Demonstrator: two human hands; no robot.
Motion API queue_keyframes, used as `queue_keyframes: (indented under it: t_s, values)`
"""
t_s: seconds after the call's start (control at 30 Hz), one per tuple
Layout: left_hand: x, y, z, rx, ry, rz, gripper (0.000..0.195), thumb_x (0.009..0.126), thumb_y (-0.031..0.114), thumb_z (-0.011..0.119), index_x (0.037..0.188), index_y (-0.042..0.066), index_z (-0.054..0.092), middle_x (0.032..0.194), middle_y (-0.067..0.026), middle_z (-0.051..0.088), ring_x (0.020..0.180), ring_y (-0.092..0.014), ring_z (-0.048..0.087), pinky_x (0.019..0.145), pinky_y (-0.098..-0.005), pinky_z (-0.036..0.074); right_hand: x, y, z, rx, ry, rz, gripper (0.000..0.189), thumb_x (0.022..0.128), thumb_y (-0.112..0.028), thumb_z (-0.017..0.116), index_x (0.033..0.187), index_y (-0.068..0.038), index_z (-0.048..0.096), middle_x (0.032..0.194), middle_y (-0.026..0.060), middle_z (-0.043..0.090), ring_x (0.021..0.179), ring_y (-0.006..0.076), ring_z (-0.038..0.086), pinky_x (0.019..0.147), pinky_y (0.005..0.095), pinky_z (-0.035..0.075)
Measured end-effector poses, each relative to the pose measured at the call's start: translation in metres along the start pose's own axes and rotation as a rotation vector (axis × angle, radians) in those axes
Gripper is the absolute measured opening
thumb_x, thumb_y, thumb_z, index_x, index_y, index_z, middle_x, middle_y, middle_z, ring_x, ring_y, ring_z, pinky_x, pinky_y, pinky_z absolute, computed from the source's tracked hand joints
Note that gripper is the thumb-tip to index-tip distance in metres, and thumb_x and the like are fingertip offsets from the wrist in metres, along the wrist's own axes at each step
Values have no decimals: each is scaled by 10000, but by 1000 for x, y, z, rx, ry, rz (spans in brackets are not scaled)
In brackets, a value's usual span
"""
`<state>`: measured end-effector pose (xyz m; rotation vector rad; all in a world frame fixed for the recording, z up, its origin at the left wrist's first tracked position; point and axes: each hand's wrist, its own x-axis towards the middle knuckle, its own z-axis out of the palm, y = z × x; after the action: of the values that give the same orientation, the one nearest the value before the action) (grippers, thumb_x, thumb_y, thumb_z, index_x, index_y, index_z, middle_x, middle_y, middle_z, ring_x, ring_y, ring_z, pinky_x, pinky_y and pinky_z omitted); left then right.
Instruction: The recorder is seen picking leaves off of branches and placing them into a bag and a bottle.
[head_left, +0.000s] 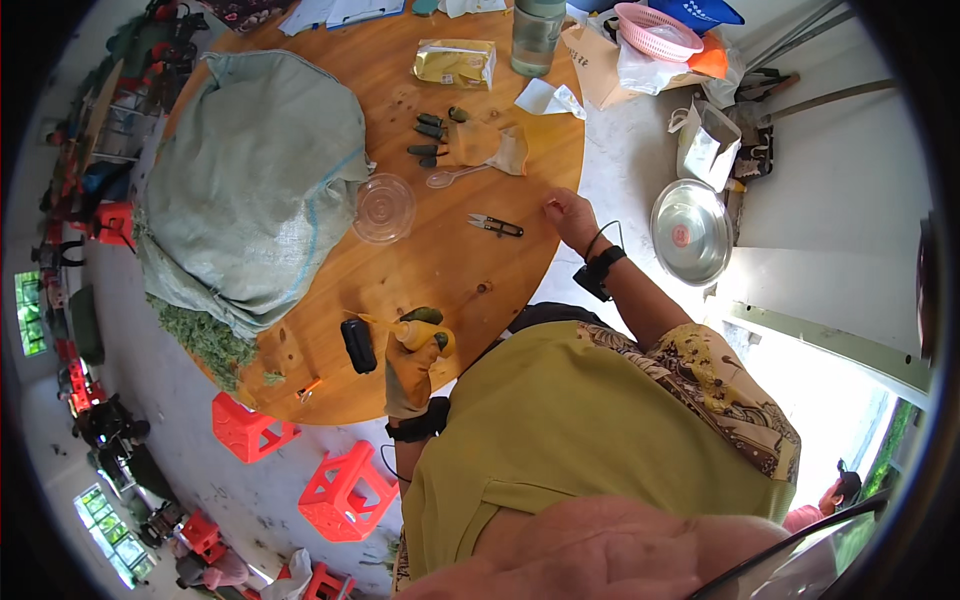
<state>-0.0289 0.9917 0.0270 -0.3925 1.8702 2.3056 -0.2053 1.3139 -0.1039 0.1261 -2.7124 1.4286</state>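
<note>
My left hand (414, 367), in an orange work glove with dark fingertips, grips a small yellow squeeze bottle (421, 334) whose thin nozzle points left. Beside it on the wooden table (435, 270) lies a black oblong case (358, 346). My bare right hand (571, 217) is at the table's right edge, fingers curled together, with nothing visible in them. Thread snips (496, 225) lie just left of it. Farther back are a second work glove (472, 142), a clear plastic spoon (454, 177) and a clear round plastic lid (385, 209).
A large woven sack (255, 180) covers the table's left side, with dried greenery (206, 341) below it. A water bottle (537, 37) and yellow packet (454, 64) stand at the back. Red stools (349, 491) are at lower left; a metal basin (691, 232) is at right.
</note>
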Motion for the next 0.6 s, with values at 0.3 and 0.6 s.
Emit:
queue_keyframes:
  t_s: [0.3,0.6]
  values:
    - [-43,11,30,114,-15,-33,394,851,18,647,1229,-14,544,1176,-115,612,1054,-194,598,938,-329,478,-67,-7,-29,78,-57,24,82,863,-81,593,922,-62,647,860,142,671,806,316,659,710,372,526]
    - [-101,-15,60,204,6,19,395,857,40,634,1236,-17,538,1165,-117,612,1060,-197,589,957,-333,465,-151,-8,-64,2,-540,-67,101,856,-73,597,935,-76,660,873,131,689,820,316,670,740,389,534]
